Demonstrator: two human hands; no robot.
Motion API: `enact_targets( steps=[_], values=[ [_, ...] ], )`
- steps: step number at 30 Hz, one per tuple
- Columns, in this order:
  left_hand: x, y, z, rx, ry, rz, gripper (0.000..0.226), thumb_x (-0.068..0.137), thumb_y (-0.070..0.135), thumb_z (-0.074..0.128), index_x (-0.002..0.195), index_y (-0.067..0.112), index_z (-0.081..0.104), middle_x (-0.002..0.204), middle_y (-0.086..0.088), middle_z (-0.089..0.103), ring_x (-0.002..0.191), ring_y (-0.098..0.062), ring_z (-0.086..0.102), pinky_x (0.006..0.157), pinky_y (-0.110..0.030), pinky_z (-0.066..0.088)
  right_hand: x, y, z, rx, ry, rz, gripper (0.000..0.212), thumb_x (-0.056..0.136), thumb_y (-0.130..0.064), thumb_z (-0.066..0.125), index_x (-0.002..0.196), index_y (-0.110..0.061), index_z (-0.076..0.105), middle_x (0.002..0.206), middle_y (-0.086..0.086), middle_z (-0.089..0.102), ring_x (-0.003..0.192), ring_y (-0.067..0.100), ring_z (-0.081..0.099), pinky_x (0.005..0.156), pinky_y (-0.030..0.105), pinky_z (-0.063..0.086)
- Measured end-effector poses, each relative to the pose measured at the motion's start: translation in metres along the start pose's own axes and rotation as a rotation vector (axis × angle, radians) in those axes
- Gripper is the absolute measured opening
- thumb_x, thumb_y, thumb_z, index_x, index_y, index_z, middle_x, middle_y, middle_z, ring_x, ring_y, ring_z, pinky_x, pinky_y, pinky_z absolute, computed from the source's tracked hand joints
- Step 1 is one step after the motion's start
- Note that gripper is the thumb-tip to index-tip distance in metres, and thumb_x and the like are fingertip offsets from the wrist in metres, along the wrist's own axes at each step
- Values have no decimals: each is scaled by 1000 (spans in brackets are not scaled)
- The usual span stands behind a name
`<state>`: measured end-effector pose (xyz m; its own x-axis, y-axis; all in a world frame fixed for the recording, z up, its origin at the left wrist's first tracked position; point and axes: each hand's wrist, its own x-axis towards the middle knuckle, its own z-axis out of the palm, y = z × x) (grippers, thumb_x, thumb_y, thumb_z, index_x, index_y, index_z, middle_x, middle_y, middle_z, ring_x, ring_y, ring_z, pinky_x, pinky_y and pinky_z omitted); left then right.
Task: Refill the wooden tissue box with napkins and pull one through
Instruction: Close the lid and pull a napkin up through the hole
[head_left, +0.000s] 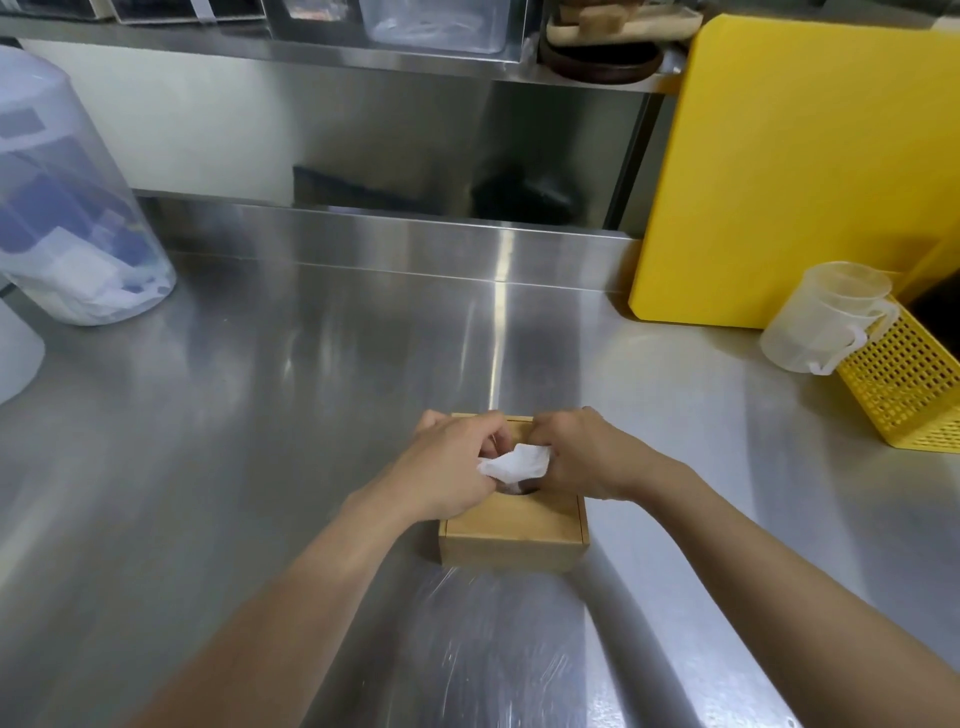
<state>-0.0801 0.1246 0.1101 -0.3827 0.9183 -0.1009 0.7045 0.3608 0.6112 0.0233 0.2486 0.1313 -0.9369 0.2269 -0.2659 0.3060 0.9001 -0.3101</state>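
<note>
A square wooden tissue box (514, 530) sits on the steel counter, lid on, with a dark round hole in its top. A crumpled white napkin (514, 464) sticks up out of that hole. My left hand (447, 462) pinches the napkin's left side and rests over the box's left half. My right hand (582, 452) pinches the napkin's right side above the box's far right corner. Both hands hide most of the lid and the far edge of the box.
Clear plastic wrapping (498, 639) lies on the counter in front of the box. A translucent container (72, 208) stands at the far left. A yellow cutting board (810, 171), a clear measuring jug (826, 317) and a yellow perforated basket (904, 384) are at the right.
</note>
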Motion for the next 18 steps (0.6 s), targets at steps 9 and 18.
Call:
enact_targets(
  steps=[9,18],
  values=[
    [-1,-7,-9,186,9,186,8,77,21,55,79,27,59,78,10,64,86,-4,46,96,-15,12,4,0,-5,-40,-137,31,23,87,-20,54,67,-9,52,73,7,52,62,20,44,52,24,27],
    [-8,-20,-11,39,-5,216,11,76,31,66,73,23,59,94,11,53,91,-5,43,86,-18,30,-18,23,-12,332,-21,-52,14,81,-18,70,93,-13,74,95,3,63,84,15,55,76,33,48]
  ],
)
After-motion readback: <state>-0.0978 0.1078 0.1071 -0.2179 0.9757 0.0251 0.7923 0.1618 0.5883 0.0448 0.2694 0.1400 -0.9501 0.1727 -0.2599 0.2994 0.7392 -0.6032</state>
